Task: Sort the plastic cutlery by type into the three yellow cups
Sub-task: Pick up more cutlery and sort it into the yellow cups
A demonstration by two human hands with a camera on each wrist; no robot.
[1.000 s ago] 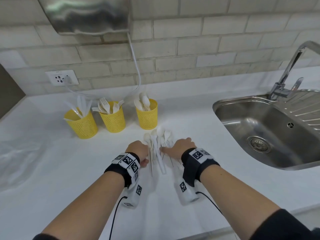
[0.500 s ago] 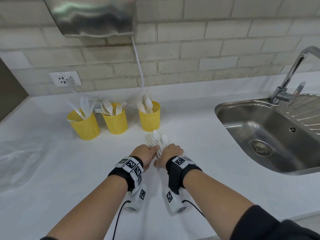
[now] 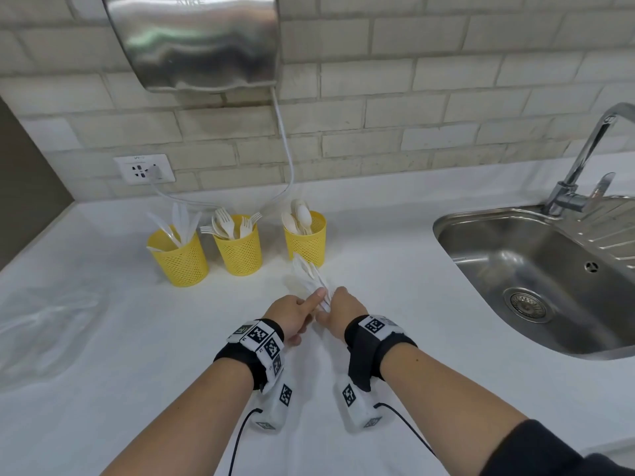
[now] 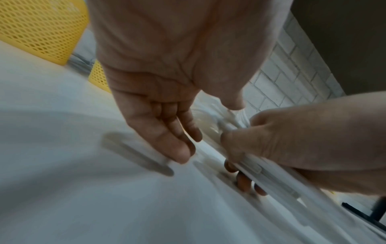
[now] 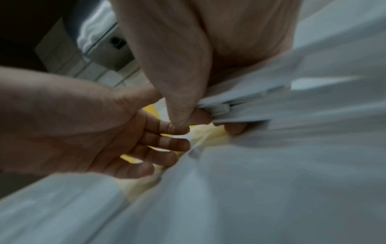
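Three yellow mesh cups stand in a row at the back: the left cup [image 3: 178, 259] holds knives, the middle cup [image 3: 238, 252] forks, the right cup [image 3: 307, 243] spoons. Just in front of the right cup is a bundle of white spoons [image 3: 307, 273], bowls pointing away from me. My right hand [image 3: 342, 304] grips the bundle by its handles [image 5: 240, 107]. My left hand [image 3: 295, 312] lies beside it with fingers [image 4: 173, 137] straight, the index finger touching the bundle. In the left wrist view a blurred handle-like shape [image 4: 135, 155] lies on the counter.
A steel sink [image 3: 443, 235] with a faucet [image 3: 584, 159] fills the right side. A clear plastic bag [image 3: 44, 321] lies at the left on the white counter. A hand dryer [image 3: 196, 39], its cable [image 3: 285, 149] and a wall socket [image 3: 144, 169] are behind the cups.
The spoons lay spread between my hands a second ago. Both hands have closed in and gathered them into one bundle, now in my right hand's grip nearer the right cup.
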